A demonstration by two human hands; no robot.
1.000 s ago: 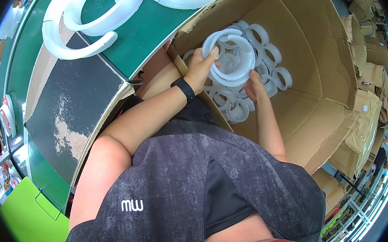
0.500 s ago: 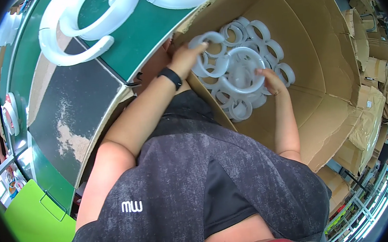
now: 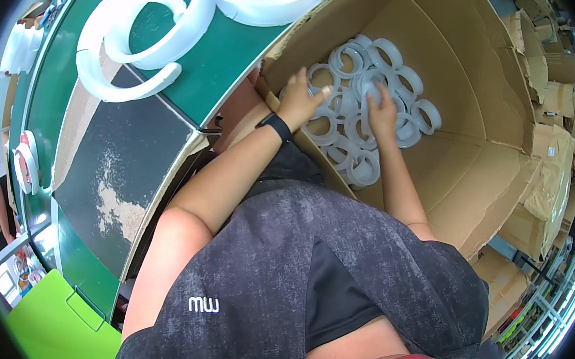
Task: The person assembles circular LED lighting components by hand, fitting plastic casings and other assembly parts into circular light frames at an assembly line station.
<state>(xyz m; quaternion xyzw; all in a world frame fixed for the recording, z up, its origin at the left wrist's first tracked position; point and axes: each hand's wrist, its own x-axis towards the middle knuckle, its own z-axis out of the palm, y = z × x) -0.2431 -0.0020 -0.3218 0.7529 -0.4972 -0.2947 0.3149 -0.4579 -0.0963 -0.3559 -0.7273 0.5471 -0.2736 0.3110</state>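
Many white translucent plastic rings (image 3: 425, 117) lie loosely piled in a large open cardboard box (image 3: 457, 89). My left hand (image 3: 302, 101), with a black band on its wrist, is over the box's near left edge; its fingers are spread and hold nothing. Over the middle of the pile is my right hand (image 3: 382, 113), thumb and fingers apart. Its fingertips overlap a ring (image 3: 372, 78); whether they touch it I cannot tell.
To the left stands a green table (image 3: 236, 61) with large white curved pieces (image 3: 273, 10) on it. A worn black panel (image 3: 122, 160) covers its near corner. A lime-green board (image 3: 62, 336) is at lower left. More cardboard boxes (image 3: 553, 163) stand at the right.
The ring that was in my left hand and the large-looking one between my hands are no longer held up. My left hand has opened and shifted right; my right hand has moved left over the pile.
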